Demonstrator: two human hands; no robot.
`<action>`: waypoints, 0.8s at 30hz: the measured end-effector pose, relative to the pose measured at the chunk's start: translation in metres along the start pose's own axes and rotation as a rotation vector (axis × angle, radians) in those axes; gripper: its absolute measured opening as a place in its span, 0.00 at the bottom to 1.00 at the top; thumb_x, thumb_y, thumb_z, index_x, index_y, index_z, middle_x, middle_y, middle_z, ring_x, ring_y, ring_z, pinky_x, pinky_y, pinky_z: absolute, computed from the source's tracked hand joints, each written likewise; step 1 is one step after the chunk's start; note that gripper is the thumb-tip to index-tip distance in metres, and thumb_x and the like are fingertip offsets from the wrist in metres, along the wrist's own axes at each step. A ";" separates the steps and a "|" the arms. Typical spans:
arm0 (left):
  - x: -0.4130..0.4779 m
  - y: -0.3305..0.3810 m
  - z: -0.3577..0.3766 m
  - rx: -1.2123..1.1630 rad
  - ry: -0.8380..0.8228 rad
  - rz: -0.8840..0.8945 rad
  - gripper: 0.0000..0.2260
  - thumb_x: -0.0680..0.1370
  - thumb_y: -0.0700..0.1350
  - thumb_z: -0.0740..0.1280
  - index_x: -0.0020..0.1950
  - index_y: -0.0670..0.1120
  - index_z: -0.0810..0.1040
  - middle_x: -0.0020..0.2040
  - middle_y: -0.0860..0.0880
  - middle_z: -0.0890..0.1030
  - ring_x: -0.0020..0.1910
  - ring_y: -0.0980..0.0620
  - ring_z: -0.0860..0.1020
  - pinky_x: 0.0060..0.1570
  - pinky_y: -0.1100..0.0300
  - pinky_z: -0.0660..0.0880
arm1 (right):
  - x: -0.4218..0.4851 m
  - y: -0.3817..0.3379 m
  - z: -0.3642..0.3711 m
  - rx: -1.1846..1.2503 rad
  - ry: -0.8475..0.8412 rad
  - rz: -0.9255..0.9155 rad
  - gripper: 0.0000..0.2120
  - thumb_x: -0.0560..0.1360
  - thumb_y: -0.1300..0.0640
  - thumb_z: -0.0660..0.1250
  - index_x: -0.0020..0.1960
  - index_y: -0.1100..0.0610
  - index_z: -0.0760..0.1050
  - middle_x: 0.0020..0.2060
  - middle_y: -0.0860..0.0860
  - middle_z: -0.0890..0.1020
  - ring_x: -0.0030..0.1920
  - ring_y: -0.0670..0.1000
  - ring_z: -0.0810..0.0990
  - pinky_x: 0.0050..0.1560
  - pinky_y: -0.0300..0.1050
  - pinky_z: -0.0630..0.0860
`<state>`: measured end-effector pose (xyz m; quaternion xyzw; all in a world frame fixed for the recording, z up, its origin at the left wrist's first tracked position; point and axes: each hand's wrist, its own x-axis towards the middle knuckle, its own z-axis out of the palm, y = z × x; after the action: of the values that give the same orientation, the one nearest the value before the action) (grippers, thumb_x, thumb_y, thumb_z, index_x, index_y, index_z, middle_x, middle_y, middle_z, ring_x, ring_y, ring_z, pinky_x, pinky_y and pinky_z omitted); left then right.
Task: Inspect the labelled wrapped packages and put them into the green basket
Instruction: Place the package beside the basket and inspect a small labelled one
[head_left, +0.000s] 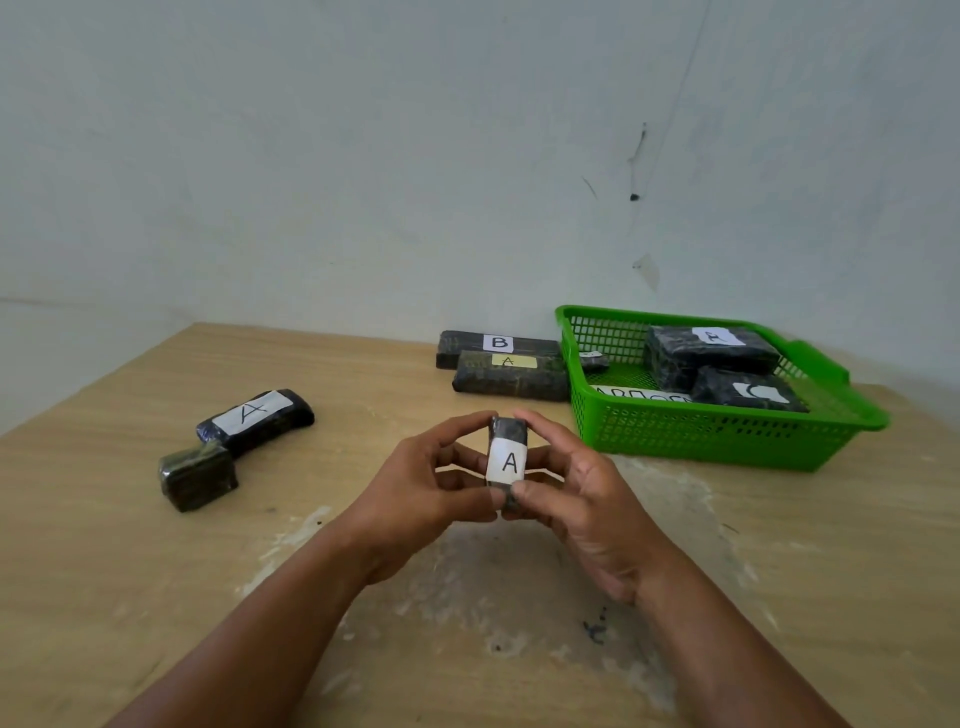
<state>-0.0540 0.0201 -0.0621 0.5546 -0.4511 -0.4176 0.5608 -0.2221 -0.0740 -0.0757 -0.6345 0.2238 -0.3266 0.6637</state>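
Place: a plain indoor room set up as a simple sorting bench; whether it is a home or a workroom cannot be told
Wall: pale painted plaster wall (363, 156) behind the bench; a thin dark line and a few dark marks (635, 196) run down it on the right
Surface: light wood-grain tabletop (130, 545) set against the wall; whitish scuffed patches (493, 587) near its front
Goods: dark plastic-wrapped blocks (257, 418) with paper letter labels lying on the tabletop; more inside a green perforated plastic basket (727, 436)
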 end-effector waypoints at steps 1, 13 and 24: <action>0.000 0.001 0.000 -0.009 0.000 0.003 0.34 0.72 0.28 0.76 0.73 0.52 0.75 0.55 0.35 0.82 0.45 0.46 0.86 0.44 0.58 0.81 | -0.001 -0.001 0.000 -0.009 -0.016 -0.001 0.33 0.75 0.69 0.74 0.74 0.45 0.73 0.53 0.57 0.85 0.54 0.55 0.86 0.56 0.53 0.85; 0.002 -0.001 -0.006 -0.138 -0.049 -0.044 0.28 0.69 0.40 0.79 0.68 0.49 0.80 0.50 0.41 0.83 0.47 0.45 0.85 0.46 0.57 0.80 | -0.004 -0.006 -0.004 0.082 -0.139 0.033 0.36 0.70 0.67 0.76 0.75 0.54 0.71 0.60 0.57 0.85 0.60 0.57 0.84 0.62 0.53 0.82; 0.004 -0.007 -0.008 -0.165 -0.033 0.052 0.25 0.65 0.51 0.79 0.60 0.43 0.85 0.57 0.39 0.86 0.62 0.40 0.82 0.67 0.47 0.76 | -0.004 -0.007 -0.001 0.116 -0.133 0.093 0.17 0.74 0.57 0.75 0.60 0.62 0.84 0.50 0.63 0.82 0.46 0.55 0.83 0.46 0.46 0.83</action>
<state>-0.0454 0.0180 -0.0687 0.4874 -0.4387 -0.4478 0.6078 -0.2268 -0.0721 -0.0699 -0.6044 0.1892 -0.2649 0.7271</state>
